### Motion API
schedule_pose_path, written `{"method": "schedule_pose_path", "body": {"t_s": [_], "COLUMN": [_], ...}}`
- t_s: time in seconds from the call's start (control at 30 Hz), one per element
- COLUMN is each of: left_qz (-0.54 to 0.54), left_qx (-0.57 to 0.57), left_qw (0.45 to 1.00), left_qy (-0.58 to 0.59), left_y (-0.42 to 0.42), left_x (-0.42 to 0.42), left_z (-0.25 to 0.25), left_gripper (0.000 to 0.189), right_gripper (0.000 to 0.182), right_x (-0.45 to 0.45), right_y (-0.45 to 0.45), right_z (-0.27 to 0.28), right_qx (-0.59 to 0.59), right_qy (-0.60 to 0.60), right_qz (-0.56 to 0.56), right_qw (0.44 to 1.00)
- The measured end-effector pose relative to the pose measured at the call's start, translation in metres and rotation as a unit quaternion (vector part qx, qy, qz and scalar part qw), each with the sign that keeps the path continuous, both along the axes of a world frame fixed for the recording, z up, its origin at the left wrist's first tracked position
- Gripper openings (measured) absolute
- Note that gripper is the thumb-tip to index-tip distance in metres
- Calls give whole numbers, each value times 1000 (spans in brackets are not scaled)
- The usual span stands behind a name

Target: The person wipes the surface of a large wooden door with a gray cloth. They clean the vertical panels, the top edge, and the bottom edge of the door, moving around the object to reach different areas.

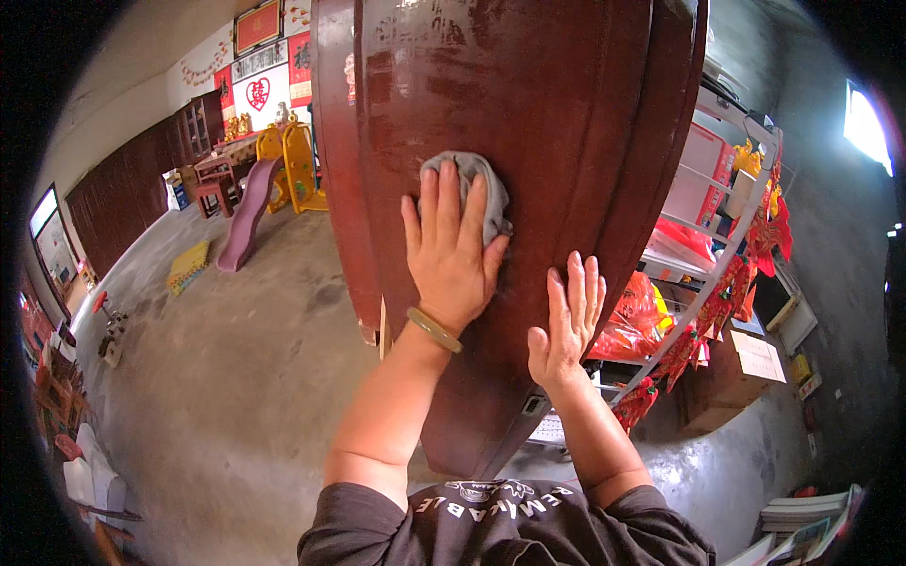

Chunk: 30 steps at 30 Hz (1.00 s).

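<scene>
A dark red-brown wooden door stands upright right in front of me, its surface streaked with wet-looking, shiny patches near the top. My left hand, with a bangle at the wrist, presses a bunched grey cloth flat against the middle of the door. Lower and to the right, my right hand rests near the door's right side with fingers extended and nothing in it. A small metal lock plate shows on the door's edge below that hand.
Right of the door stands a white metal rack holding red bags and boxes; cardboard boxes sit beyond it. A child's purple slide and a folded yellow mat lie on the concrete floor at left.
</scene>
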<state>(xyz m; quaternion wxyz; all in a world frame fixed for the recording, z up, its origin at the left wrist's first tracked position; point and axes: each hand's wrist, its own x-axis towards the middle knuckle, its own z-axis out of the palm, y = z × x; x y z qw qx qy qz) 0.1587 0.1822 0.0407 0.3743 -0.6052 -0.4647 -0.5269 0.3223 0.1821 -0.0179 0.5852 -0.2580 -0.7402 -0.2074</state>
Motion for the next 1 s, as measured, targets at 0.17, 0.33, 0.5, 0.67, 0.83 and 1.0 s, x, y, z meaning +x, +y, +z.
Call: {"method": "schedule_pose_path", "body": {"t_s": [0.17,0.33,0.5,0.67,0.83,1.0], "left_qz": [-36,-30,-13,-68,-85,-83], "left_qx": [-91,-77,-33,66,19,-30], "left_qw": [993,988,999,995,996,996], "left_qy": [64,128,26,-19,-29,-5], "left_y": [-8,-7,-6,2,-2,-7], "left_x": [-2,-26,-52,-65,-66,-73], "left_z": [-85,-104,-21,26,-25,-93], "left_gripper": [69,69,68,64,65,65], "right_gripper": [59,60,59,59,60,56], "right_x": [-8,-12,-16,-19,-22,-24], "right_y": [-1,3,4,3,1,2], "right_z": [0,-3,-5,-4,-3,-5], "right_qx": [4,4,2,5,-4,11], "right_qy": [3,-19,-17,-13,-17,-11], "right_qz": [-39,-117,-157,-181,-217,-219], "right_qw": [999,993,987,983,976,976]}}
